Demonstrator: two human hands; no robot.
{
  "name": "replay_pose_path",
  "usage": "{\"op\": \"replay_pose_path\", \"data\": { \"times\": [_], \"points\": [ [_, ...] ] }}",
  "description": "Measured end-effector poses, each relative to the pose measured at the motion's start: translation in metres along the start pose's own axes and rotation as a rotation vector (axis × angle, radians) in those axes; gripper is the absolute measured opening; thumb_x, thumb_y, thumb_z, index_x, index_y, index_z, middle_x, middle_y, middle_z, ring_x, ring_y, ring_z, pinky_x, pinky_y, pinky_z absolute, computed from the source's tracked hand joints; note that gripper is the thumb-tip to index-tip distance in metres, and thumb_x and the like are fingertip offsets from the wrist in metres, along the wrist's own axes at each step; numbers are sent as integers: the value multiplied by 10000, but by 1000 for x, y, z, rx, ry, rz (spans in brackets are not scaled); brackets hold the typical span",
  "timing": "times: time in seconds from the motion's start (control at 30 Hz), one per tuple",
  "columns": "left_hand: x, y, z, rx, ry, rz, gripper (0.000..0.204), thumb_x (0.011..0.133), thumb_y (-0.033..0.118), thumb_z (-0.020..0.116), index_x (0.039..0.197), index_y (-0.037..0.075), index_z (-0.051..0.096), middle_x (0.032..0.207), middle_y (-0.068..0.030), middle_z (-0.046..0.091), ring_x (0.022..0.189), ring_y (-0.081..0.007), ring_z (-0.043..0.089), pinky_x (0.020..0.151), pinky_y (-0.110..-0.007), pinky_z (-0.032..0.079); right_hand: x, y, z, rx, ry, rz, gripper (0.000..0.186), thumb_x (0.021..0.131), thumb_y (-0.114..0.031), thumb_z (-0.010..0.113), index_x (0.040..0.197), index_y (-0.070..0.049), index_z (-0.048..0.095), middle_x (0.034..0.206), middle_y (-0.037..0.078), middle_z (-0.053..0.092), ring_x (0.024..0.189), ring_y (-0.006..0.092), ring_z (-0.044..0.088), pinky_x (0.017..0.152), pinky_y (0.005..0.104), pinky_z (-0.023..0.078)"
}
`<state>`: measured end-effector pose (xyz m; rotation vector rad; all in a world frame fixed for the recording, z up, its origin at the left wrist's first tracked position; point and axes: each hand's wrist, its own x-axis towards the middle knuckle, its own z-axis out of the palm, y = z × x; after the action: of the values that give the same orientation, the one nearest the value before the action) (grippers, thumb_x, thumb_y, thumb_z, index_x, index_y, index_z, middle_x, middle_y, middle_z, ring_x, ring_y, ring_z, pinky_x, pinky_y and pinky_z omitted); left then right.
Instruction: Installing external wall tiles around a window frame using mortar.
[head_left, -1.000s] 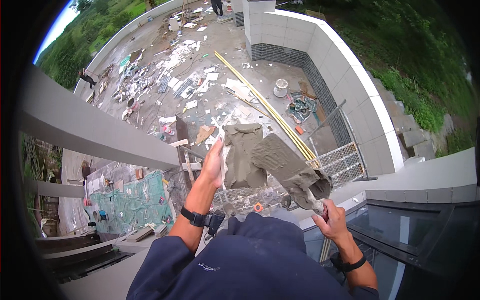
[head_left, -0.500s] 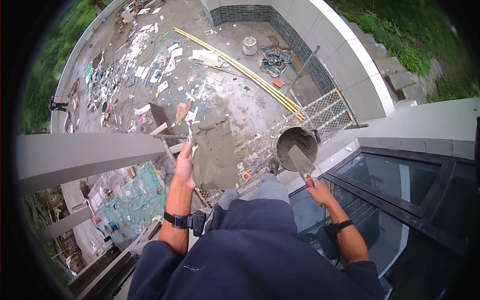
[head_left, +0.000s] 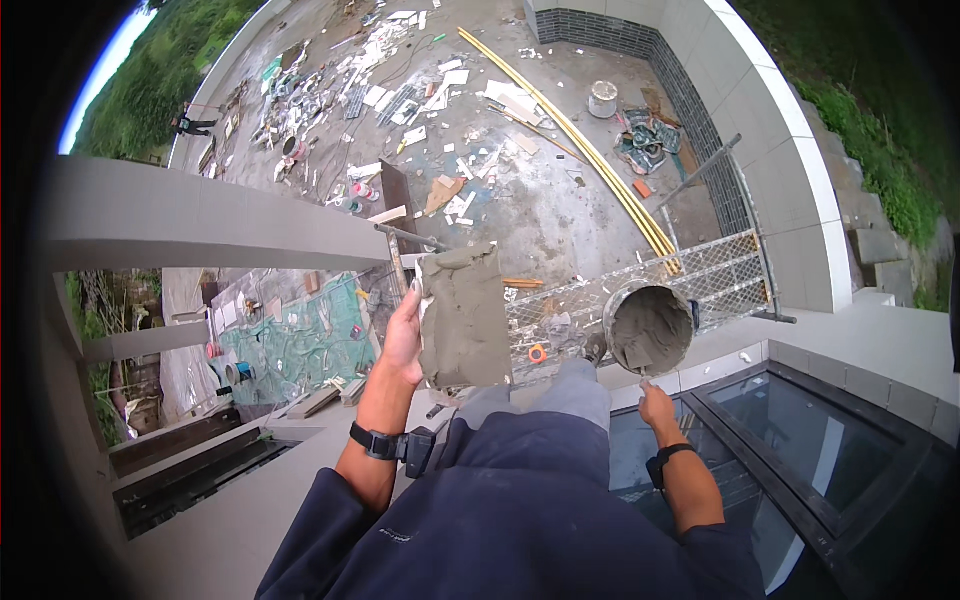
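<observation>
The left hand (head_left: 403,340) grips the left edge of a mortar-coated tile (head_left: 466,320), coated face up, likely so nothing slides off, while a bucket (head_left: 610,325) stands within reach on the platform (head_left: 730,275), the right hand (head_left: 656,406) gripping a trowel (head_left: 645,382) at its near rim.

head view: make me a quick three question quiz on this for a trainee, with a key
1. True or false: the left hand holds the mortar-coated slab along its left edge.

2. What colour are the long poles?
a) blue
b) yellow
c) red

3. Which hand is nearer the bucket?

Key: 1. True. 2. b. 3. The right hand.
</observation>
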<state>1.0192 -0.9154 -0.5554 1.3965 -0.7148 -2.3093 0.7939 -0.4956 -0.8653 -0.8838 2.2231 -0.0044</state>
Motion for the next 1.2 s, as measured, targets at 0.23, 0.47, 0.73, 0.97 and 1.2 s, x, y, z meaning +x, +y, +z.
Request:
{"op": "replay_pose_path", "data": {
  "times": [0.23, 0.47, 0.73, 0.97, 1.2],
  "points": [
    [-31, 19, -105, -359, -217, 117, 536, 1025, 422, 289, 1402, 61, 412, 1324, -150, 545, 1181, -312, 563, 994, -465, 463, -3, -85, -88, -15, 28, -166, 255, 811, -271, 648, 882, -28, 619, 904, 225, 646, 846, 430, 608, 705, 499, 477],
    [-69, 51, -237, -597, -65, 362, 517, 1026, 407, 295, 1383, 58, 429, 1330, -146, 541, 1175, -314, 561, 1008, -456, 446, -72, -339, -152, 497, 7, -466, 226, 864, -133, 643, 1034, 13, 613, 814, 157, 687, 724, 210, 669, 661, 333, 501],
    [-169, 97, -339, -787, 76, 692, 513, 1033, 389, 291, 1405, 58, 414, 1389, -127, 500, 1226, -303, 524, 1053, -444, 410, -167, -599, -167, 384, -514, -867, 287, 926, -180, 636, 1139, 9, 609, 867, 96, 671, 796, 129, 609, 714, 287, 488],
    [-231, 95, -379, -1046, 222, 983, 531, 1029, 420, 299, 1422, 75, 390, 1415, -111, 470, 1266, -296, 480, 1076, -453, 378, -219, -723, -111, 573, -921, -1038, 507, 916, -144, 665, 1342, 14, 440, 1140, 95, 614, 970, 120, 595, 865, 269, 495],
    [-286, 63, -390, -1286, 389, 1283, 589, 1027, 469, 241, 1456, 75, 327, 1469, -117, 402, 1333, -293, 408, 1105, -456, 331, -255, -778, -50, 520, -1179, -1165, 529, 889, -26, 668, 1334, 5, 384, 1161, 100, 586, 984, 130, 589, 854, 268, 490]
  ]
}}
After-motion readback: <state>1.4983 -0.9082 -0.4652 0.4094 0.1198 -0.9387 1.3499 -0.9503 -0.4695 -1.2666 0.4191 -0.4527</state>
